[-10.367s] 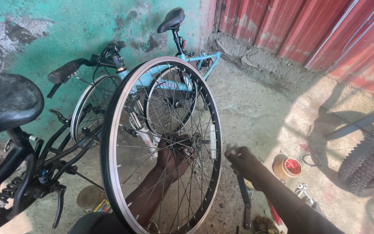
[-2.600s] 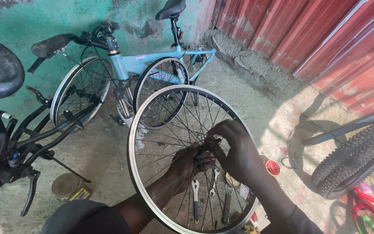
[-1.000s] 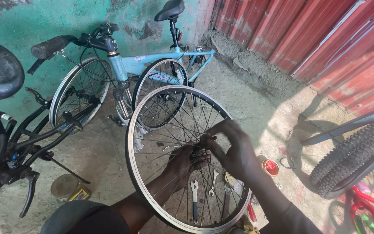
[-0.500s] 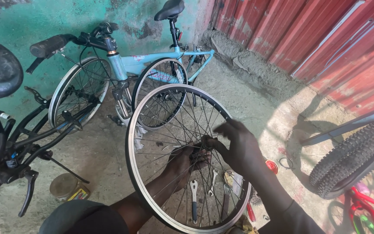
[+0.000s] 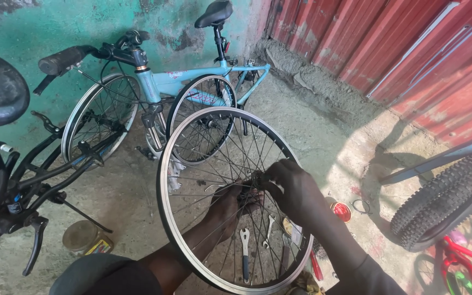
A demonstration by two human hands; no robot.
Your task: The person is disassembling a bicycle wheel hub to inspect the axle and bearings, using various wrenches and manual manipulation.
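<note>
While the bare spoked wheel stands upright on the concrete floor in front of the person, both hands work at its hub. Left hand reaches through the spokes from the near side, fingers curled shut on the hub's axle end. Right hand comes over from the right, fingertips pinched together on the hub's other end; a small tool may be in there, too dark to tell. Wheel looks light, rim stiff, spokes thin and bendable, so grip at rim or hub, not spokes. Metal probably greasy near the hub, slippery. Flat spanners lie on the floor behind the lower spokes. Small red tin sits just right. Light-blue bicycle leans on the green wall behind; knobby tyre at right.
</note>
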